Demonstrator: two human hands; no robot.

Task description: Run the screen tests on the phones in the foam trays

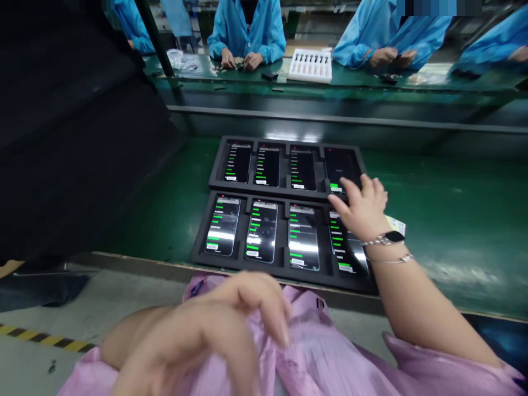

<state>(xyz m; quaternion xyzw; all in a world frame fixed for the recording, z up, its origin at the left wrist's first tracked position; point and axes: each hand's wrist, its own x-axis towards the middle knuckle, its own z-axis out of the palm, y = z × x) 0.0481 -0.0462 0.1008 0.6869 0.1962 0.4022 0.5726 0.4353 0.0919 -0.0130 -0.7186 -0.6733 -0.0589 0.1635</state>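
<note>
A black foam tray (284, 196) lies on the green bench, holding several smartphones in two rows with lit text screens. My right hand (363, 206) has its fingers spread over the right end of the tray. Its fingertips are at the lower edge of the far-right smartphone (339, 165) in the back row; whether they touch it I cannot tell. Below that hand, the front-row right smartphone (344, 250) is partly covered. My left hand (218, 324) hangs blurred before my lap, close to the camera, fingers curved and apart, with nothing seen in it.
Dark cloth (74, 126) hangs on the left. A yellowish label sheet (396, 224) lies beside my right wrist. Across the raised divider, people in blue coats work at another green bench, near a white tray (310, 66) of small parts.
</note>
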